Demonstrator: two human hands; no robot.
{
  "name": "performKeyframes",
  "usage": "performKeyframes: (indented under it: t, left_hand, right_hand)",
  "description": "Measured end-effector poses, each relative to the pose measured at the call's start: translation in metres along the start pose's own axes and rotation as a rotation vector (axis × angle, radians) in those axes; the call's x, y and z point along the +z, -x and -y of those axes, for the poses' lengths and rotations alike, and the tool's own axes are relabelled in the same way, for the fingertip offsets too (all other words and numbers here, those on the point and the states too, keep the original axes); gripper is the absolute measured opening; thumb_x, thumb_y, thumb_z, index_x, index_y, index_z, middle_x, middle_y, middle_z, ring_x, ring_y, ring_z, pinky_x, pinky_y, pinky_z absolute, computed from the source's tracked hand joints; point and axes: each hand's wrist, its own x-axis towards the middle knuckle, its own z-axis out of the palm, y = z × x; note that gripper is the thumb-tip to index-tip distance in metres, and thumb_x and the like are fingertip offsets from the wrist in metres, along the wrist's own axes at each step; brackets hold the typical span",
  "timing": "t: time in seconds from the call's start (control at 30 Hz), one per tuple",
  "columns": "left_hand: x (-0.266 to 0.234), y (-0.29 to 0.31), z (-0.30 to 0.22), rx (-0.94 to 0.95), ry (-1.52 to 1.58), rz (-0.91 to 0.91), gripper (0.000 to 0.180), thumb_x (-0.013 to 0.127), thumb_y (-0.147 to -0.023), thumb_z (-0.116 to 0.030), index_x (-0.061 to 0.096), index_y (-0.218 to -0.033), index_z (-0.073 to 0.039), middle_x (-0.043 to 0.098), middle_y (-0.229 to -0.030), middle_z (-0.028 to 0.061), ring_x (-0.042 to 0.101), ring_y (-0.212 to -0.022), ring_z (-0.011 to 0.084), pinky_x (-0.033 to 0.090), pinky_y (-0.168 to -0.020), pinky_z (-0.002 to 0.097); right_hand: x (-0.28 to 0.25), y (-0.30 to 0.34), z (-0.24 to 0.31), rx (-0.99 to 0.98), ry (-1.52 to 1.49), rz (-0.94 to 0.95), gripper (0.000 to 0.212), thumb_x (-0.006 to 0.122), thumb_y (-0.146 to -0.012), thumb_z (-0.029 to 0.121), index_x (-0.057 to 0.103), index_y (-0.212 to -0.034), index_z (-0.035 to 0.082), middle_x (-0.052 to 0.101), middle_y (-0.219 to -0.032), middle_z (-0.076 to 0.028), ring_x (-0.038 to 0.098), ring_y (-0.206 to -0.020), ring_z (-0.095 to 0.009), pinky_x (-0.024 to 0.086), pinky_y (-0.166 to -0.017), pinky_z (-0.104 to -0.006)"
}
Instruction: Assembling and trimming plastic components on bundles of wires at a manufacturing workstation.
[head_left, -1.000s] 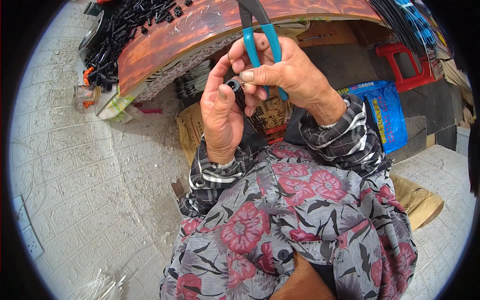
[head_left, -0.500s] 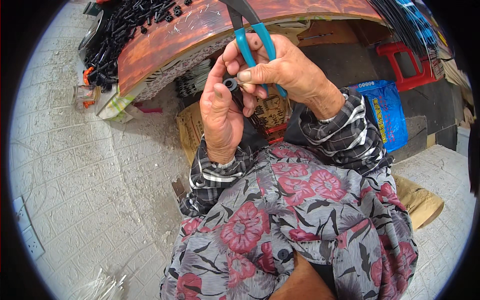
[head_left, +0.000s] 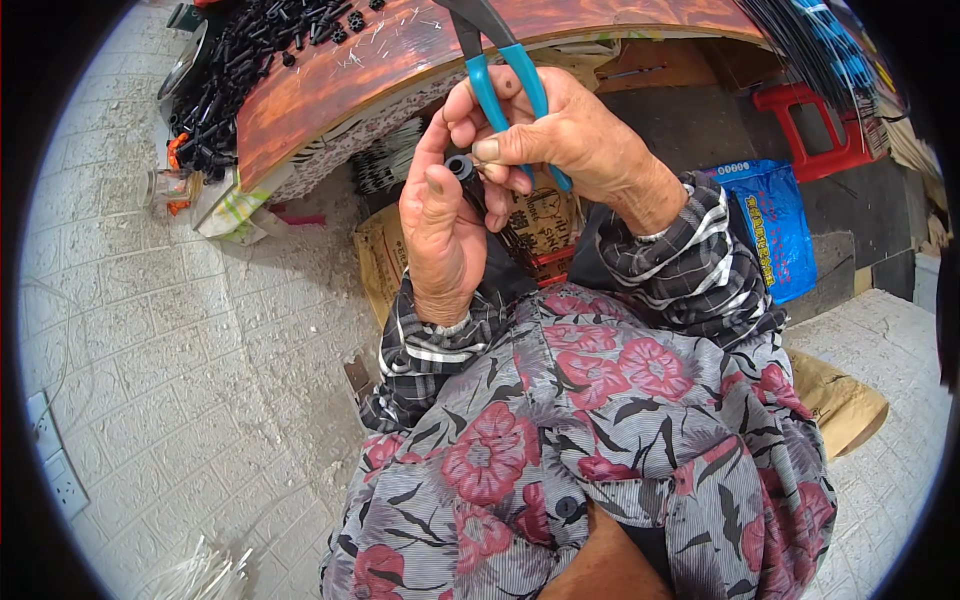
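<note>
My left hand (head_left: 440, 225) is closed around a black tubular plastic part (head_left: 461, 168), whose round hollow end points up. Beside it, my right hand (head_left: 575, 135) holds pliers (head_left: 512, 75) with blue-green handles, their dark jaws pointing away from me at the top edge. The right thumb and index finger pinch close to the tube's rim; whatever sits between those fingertips is too small to make out. Both hands meet in front of my lap, just short of the table edge.
Many black plastic parts (head_left: 245, 85) and scattered white slivers lie on the wood-patterned table (head_left: 330, 100). Bundled black rods (head_left: 790, 40) rest at its right. A red stool (head_left: 820, 130) and a blue bag (head_left: 770, 235) are on the right; cardboard (head_left: 380, 260) lies below the hands.
Both hands hold nearly the same pose. The pliers and the tube's end have shifted very slightly to the left.
</note>
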Motion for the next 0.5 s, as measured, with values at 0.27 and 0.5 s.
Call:
performKeyframes:
  t: [0.27, 0.5]
  left_hand:
    - [-0.0003, -0.0008, 0.0023, 0.006, 0.01, 0.016, 0.068, 0.046, -0.098, -0.053, 0.034, -0.141, -0.002, 0.058, -0.091, 0.0071, 0.056, -0.077, 0.0174, 0.04, -0.058, 0.0279]
    - [-0.0011, -0.0018, 0.0041, 0.002, 0.023, -0.003, 0.07, 0.048, -0.098, -0.052, 0.031, -0.143, -0.001, 0.058, -0.091, 0.0073, 0.056, -0.077, 0.0166, 0.04, -0.058, 0.0276]
  right_hand:
    - [-0.0001, 0.0011, 0.0006, 0.001, 0.005, -0.03, 0.026, 0.059, -0.08, -0.004, 0.06, -0.107, -0.005, 0.064, -0.096, -0.01, 0.063, -0.068, -0.011, 0.052, -0.052, -0.0205]
    - [-0.0001, 0.0005, -0.0006, -0.011, 0.019, -0.047, 0.026, 0.057, -0.079, -0.004, 0.061, -0.105, -0.005, 0.065, -0.096, -0.011, 0.062, -0.067, -0.01, 0.051, -0.052, -0.0208]
